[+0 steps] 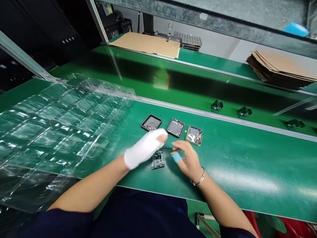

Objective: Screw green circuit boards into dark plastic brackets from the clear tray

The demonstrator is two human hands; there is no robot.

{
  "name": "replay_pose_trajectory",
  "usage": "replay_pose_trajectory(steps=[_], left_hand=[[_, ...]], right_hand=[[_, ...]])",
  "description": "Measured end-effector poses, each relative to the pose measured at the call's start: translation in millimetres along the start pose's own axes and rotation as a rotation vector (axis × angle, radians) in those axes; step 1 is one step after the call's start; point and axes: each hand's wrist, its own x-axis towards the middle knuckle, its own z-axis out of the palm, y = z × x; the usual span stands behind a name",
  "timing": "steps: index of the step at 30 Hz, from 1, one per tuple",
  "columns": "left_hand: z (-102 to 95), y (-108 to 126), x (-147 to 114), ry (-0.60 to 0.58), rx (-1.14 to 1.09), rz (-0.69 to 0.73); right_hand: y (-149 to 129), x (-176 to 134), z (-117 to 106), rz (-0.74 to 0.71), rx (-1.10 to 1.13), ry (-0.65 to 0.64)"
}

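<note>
My left hand (146, 147) wears a white glove with bare skin showing at a fingertip, and its fingers are curled closed. Just below it, partly covered, a small green circuit board assembly (158, 160) lies on the bench. A thin dark strip (168, 148) runs from the glove toward my right fingertips; its kind cannot be made out. My right hand (188, 158) has blue tape on one finger and a bracelet at the wrist. Its fingers are bent, with a gap between the tips. Small tray-like cases holding tiny parts, left (151, 122), middle (175, 127) and right (194, 135), lie beyond the hands.
Clear plastic blister trays (61, 122) cover the left of the green bench (237, 172). Several circuit board assemblies, one here (217, 106), stand behind a metal rail (178, 109). Cardboard sheets (279, 69) are stacked at the back right. A metal shelf (223, 28) crosses overhead.
</note>
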Motion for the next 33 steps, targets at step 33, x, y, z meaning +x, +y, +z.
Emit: replay_pose_trajectory(steps=[33], left_hand=[[32.1, -57.2, -72.0, 0.182, 0.323, 0.083]], right_hand=[[-11.0, 3.5, 25.9, 0.069, 0.153, -0.224]])
